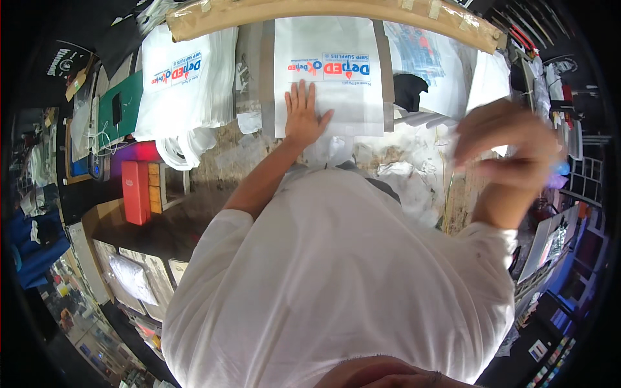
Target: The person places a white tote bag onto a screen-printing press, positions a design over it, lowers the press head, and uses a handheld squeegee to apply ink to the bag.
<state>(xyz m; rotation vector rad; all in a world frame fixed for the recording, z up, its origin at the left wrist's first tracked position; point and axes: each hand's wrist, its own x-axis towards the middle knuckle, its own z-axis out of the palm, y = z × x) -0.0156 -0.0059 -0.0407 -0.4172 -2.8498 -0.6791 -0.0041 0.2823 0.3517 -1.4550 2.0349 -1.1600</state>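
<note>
My left hand (301, 119) lies flat on a white bag (326, 103), its fingers spread just below the red and blue print. The bag rests on a grey-edged board (267, 81) in front of me. My right hand (508, 142) is raised at the right, apart from the bag. Motion smears its fingers, so I cannot tell whether they hold anything. A black cloth (409, 91) lies to the right of the board.
A thick stack of white printed bags (184, 97) stands at the left, its handles hanging toward me. More printed sheets or bags (424, 61) lie on the right. A taped cardboard roll (336, 14) spans the far side. A red box (135, 193) sits at lower left.
</note>
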